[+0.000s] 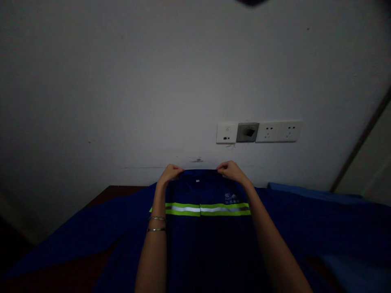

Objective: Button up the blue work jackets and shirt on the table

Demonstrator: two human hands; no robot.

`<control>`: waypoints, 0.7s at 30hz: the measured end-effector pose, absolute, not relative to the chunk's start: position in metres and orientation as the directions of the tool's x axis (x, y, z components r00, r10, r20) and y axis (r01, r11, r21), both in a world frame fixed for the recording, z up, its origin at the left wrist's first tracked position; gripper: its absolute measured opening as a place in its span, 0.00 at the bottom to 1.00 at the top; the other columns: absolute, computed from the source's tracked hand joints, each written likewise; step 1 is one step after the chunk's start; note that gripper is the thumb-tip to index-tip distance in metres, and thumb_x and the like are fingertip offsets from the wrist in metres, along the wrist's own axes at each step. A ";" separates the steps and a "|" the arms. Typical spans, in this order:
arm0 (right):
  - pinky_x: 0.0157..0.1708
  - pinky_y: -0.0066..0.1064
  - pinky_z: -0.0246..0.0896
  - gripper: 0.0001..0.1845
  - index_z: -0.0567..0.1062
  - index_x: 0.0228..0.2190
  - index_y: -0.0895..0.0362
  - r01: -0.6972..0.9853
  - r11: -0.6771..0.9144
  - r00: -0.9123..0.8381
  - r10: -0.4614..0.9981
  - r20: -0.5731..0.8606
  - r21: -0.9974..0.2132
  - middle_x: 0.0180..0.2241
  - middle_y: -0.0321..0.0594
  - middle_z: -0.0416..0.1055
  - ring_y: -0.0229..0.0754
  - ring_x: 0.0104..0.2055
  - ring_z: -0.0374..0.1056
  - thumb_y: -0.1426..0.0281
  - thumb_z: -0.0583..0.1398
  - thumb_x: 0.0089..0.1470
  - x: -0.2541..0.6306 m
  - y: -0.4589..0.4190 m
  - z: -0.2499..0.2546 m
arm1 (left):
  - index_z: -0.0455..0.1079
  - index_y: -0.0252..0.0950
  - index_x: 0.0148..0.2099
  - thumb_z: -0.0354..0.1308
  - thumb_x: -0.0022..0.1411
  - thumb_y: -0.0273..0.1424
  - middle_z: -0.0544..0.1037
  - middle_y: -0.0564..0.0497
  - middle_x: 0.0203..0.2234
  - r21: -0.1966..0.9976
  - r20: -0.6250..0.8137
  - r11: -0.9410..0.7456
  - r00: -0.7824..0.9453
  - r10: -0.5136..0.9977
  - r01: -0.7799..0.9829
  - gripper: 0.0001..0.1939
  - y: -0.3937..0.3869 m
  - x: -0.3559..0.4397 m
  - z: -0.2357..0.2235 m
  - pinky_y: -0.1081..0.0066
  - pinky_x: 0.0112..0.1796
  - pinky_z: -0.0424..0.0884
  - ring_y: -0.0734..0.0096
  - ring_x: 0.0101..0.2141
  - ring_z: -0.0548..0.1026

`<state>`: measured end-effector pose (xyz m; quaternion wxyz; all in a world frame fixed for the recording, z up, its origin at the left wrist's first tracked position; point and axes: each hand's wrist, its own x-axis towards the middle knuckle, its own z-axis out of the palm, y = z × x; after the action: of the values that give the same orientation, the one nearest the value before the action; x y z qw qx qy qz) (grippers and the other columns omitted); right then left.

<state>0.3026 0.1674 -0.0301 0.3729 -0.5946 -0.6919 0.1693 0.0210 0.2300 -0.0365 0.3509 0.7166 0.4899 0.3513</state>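
Observation:
A dark blue work jacket point(183, 240) lies spread out, front side up, its sleeves reaching to both sides. Across its chest runs a yellow-green and silver reflective strip point(226, 209), with a small printed logo above it on the right. My left hand point(171, 172) pinches the left end of the collar point(200, 174). At the collar's right end, my right hand point(231, 169) pinches the fabric in the same way. Between the hands the collar is stretched nearly straight, and a small label shows inside the neck. The jacket's lower part is dark and partly hidden by my forearms.
Beneath the jacket is a dark red table point(122, 189), up against a pale wall point(137, 89). Several wall sockets point(269, 131) sit in a row above, right of centre. Lighter blue cloth point(317, 193) lies at the right. The light is dim.

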 end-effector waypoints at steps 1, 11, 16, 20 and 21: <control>0.24 0.23 0.55 0.12 0.78 0.29 0.64 0.697 0.244 -0.039 0.952 0.304 -0.674 0.21 0.38 0.72 0.35 0.24 0.64 0.73 0.57 0.42 0.304 0.167 -0.031 | 0.63 0.32 0.16 0.56 0.45 0.38 0.56 0.59 0.09 0.839 0.159 -0.274 0.270 0.950 0.470 0.15 0.231 0.021 -0.038 0.77 0.18 0.48 0.82 0.14 0.54; 0.46 0.32 0.56 0.21 0.71 0.42 0.56 0.850 0.417 -0.179 0.803 0.568 -0.322 0.43 0.42 0.65 0.42 0.47 0.60 0.73 0.61 0.42 0.270 0.165 -0.040 | 0.63 0.32 0.16 0.54 0.45 0.37 0.58 0.58 0.09 0.840 0.188 -0.208 0.090 0.978 0.501 0.14 0.241 0.036 -0.050 0.77 0.19 0.50 0.80 0.15 0.58; 0.49 0.39 0.54 0.16 0.72 0.38 0.53 0.851 0.510 -0.338 0.715 0.612 -0.125 0.50 0.43 0.56 0.47 0.54 0.51 0.72 0.63 0.43 0.246 0.163 -0.051 | 0.62 0.32 0.15 0.53 0.47 0.35 0.56 0.58 0.09 0.837 0.222 -0.210 0.037 0.974 0.505 0.14 0.233 0.045 -0.045 0.77 0.18 0.48 0.80 0.14 0.56; 0.50 0.45 0.52 0.21 0.69 0.42 0.52 0.893 0.442 -0.289 0.706 0.647 -0.082 0.53 0.46 0.54 0.50 0.57 0.46 0.72 0.63 0.44 0.247 0.169 -0.066 | 0.61 0.32 0.15 0.54 0.47 0.34 0.56 0.58 0.09 0.847 0.212 -0.199 0.030 0.977 0.493 0.14 0.228 0.045 -0.041 0.77 0.18 0.48 0.81 0.14 0.55; 0.51 0.46 0.51 0.22 0.68 0.43 0.52 0.905 0.417 -0.271 0.708 0.652 -0.077 0.53 0.47 0.54 0.51 0.58 0.45 0.72 0.63 0.44 0.249 0.171 -0.070 | 0.61 0.32 0.15 0.54 0.47 0.34 0.56 0.58 0.09 0.850 0.201 -0.192 0.035 0.979 0.491 0.14 0.228 0.044 -0.040 0.77 0.18 0.48 0.81 0.14 0.55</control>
<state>0.2487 0.1711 -0.0700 0.3131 -0.5162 -0.7814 -0.1578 0.0443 0.2275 -0.0401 0.2982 0.6545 0.5613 0.4094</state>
